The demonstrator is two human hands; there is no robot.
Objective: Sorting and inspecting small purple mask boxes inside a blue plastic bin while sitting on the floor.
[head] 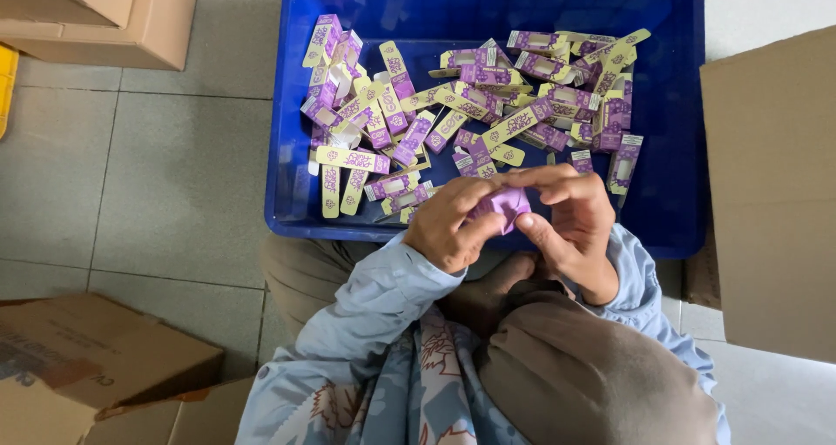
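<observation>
A small purple carton point(502, 206) is pinched between both of my hands over the near edge of a blue plastic bin point(670, 105). My left hand point(451, 223) grips its left side with thumb and fingers. My right hand point(573, 223) curls over its top and right side. Behind the hands, the bin holds several small purple and pale-yellow cartons point(409, 123), some flat, some folded, scattered in a loose pile. My light blue sleeves and lap fill the bottom of the view.
Brown cardboard boxes stand at the top left point(96, 14), bottom left point(83, 367) and right point(775, 192). The bin rests on a grey tiled floor point(174, 166). A yellow object shows at the far left edge point(5, 84).
</observation>
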